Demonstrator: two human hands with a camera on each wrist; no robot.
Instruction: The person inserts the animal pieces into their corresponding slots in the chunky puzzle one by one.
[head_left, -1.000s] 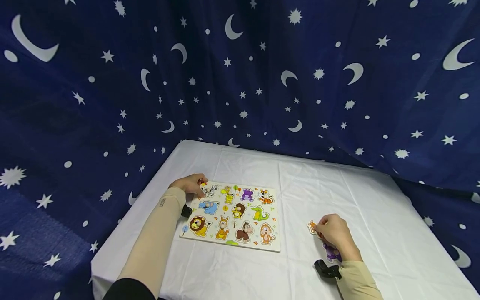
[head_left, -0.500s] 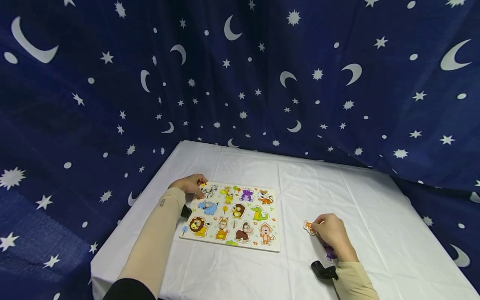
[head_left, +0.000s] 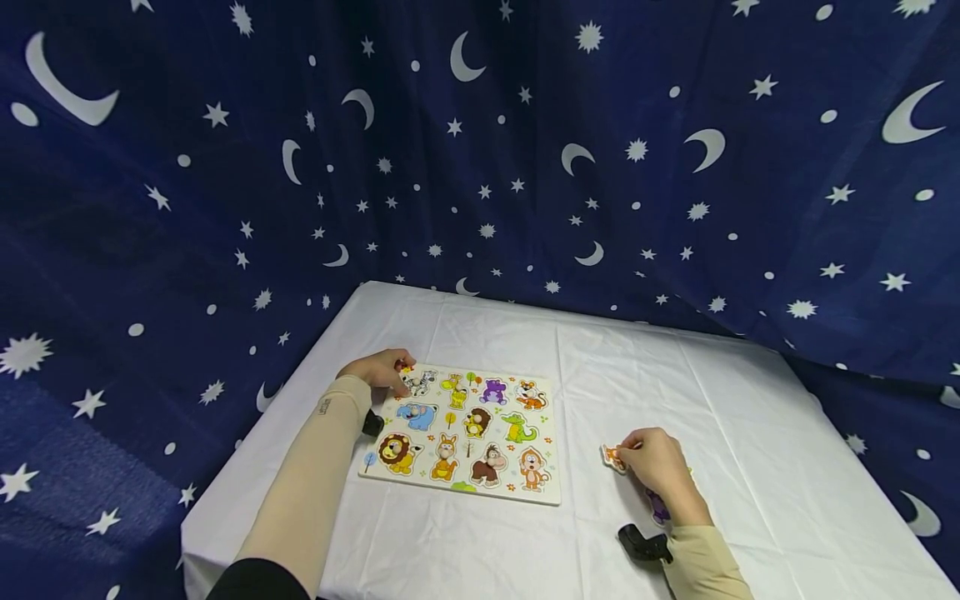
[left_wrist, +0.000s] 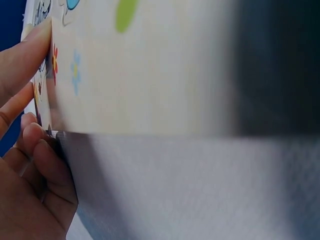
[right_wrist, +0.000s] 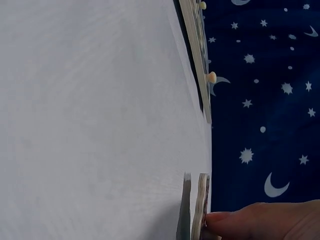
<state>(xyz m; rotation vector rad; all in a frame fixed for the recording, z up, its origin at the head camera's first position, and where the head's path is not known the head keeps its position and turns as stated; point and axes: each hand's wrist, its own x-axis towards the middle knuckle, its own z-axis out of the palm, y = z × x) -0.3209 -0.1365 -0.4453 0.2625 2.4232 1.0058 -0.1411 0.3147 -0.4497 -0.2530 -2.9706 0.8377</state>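
A wooden puzzle board (head_left: 468,454) printed with cartoon animals lies on the white cloth. My left hand (head_left: 378,371) holds its far left corner. In the left wrist view the thumb (left_wrist: 27,62) is on the face of the board and the other fingers are at its edge. Right of the board, my right hand (head_left: 658,465) pinches a small orange animal puzzle piece (head_left: 612,457), most of which shows past the fingertips. In the right wrist view the piece (right_wrist: 200,205) appears edge-on, close over the cloth. A purple puzzle piece (head_left: 657,507) lies beside the right wrist, partly hidden by it.
The table (head_left: 622,358) has a creased white cloth. Behind it hangs a dark blue curtain (head_left: 525,225) with moons and stars. Small knobs (right_wrist: 212,77) stick up from the board. A black wrist device (head_left: 643,546) is by the right sleeve.
My right hand has slid a little to the left with the orange animal puzzle piece, toward the board. The left hand and the board have stayed in place.
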